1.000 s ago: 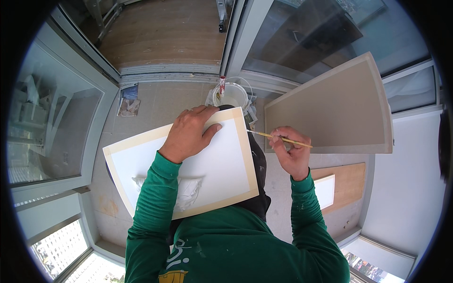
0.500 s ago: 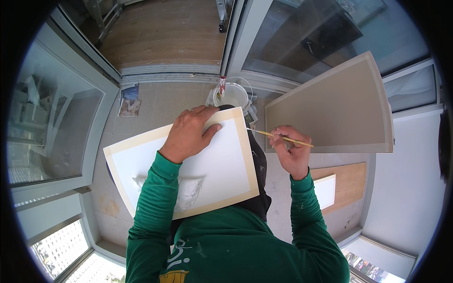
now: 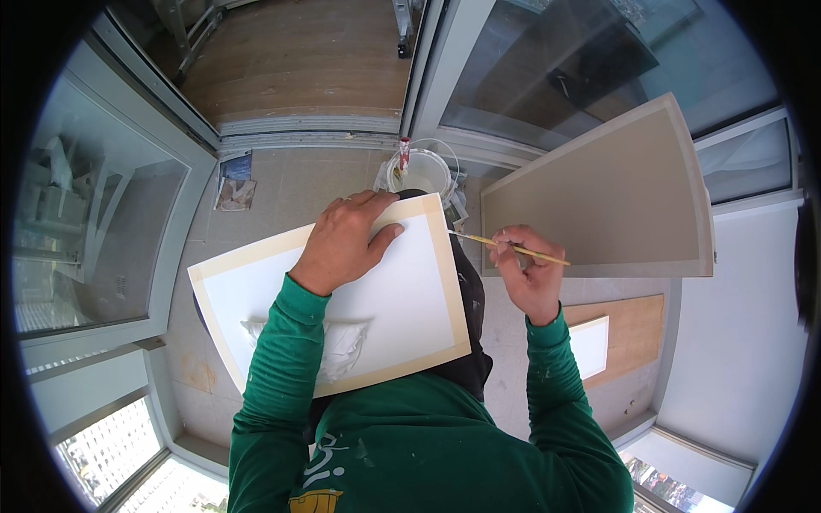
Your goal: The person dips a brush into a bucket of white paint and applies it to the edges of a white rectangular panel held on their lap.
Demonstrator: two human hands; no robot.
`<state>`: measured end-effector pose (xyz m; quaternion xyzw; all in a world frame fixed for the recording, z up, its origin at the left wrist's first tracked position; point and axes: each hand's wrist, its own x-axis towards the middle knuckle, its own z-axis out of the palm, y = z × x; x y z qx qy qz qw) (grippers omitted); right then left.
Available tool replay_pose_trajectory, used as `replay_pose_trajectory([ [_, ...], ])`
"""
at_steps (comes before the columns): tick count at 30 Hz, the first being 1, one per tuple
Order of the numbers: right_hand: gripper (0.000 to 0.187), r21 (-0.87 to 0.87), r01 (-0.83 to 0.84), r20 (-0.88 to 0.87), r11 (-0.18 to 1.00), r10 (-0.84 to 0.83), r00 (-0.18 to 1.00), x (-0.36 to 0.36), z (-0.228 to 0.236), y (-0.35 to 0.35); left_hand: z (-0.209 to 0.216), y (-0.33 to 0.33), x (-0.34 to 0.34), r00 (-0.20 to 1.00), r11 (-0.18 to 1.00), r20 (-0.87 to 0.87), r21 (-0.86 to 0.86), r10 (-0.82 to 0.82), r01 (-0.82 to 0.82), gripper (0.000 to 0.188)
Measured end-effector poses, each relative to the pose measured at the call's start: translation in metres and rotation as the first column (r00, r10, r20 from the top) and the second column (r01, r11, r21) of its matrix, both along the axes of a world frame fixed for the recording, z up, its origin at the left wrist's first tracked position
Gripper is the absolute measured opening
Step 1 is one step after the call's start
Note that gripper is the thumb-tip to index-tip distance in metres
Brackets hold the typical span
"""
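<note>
A white rectangular panel (image 3: 393,295) with a beige border lies tilted across my lap. My left hand (image 3: 342,239) holds it at the far edge, fingers curled toward the rim and thumb on the white face. Between the finger and thumb tips of my right hand (image 3: 528,272) is a thin yellow-handled paintbrush (image 3: 544,256). Its tip points left and is at, or very close to, the panel's right edge; contact is hard to tell. A crumpled white plastic bag (image 3: 345,349) rests on the panel, partly hidden by my left forearm.
Beyond my knees stands a white bucket (image 3: 436,171) with a red-and-white tube (image 3: 403,154) by its rim. A large beige-edged panel (image 3: 599,201) leans on the right. Near it, a small white panel (image 3: 590,346) lies on a wooden board (image 3: 637,329). A glass door (image 3: 111,231) is at left.
Almost nothing differs. The paintbrush and my right hand show at most a very slight shift; my left hand and the panel keep their places.
</note>
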<state>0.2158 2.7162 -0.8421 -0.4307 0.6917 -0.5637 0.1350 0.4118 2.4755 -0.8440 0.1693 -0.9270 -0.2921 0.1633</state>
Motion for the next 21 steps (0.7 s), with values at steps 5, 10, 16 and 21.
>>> replay_pose_trajectory([
  [5, 0.011, -0.02, -0.007, -0.021, 1.0, 0.006, 1.0, -0.0006, -0.0018, -0.0017, 0.0006, -0.0005, -0.0002, 1.0, 1.0, 0.0, -0.003, -0.006, 0.006, 0.038],
  [10, 0.01, -0.009, -0.022, -0.03, 1.0, 0.021, 0.999, -0.0011, -0.0005, 0.0009, 0.0006, 0.0, -0.0001, 1.0, 1.0, -0.009, -0.008, -0.006, 0.006, 0.037],
  [16, 0.012, -0.025, -0.019, -0.05, 0.999, 0.018, 0.999, -0.0009, 0.0033, -0.004, 0.0002, -0.0002, -0.0001, 1.0, 1.0, -0.024, -0.01, -0.01, 0.01, 0.037],
  [21, 0.013, 0.01, -0.045, -0.087, 0.999, 0.046, 0.995, -0.0017, 0.0041, -0.0021, 0.0, -0.0004, -0.0005, 1.0, 1.0, -0.026, -0.002, -0.013, 0.013, 0.038],
])
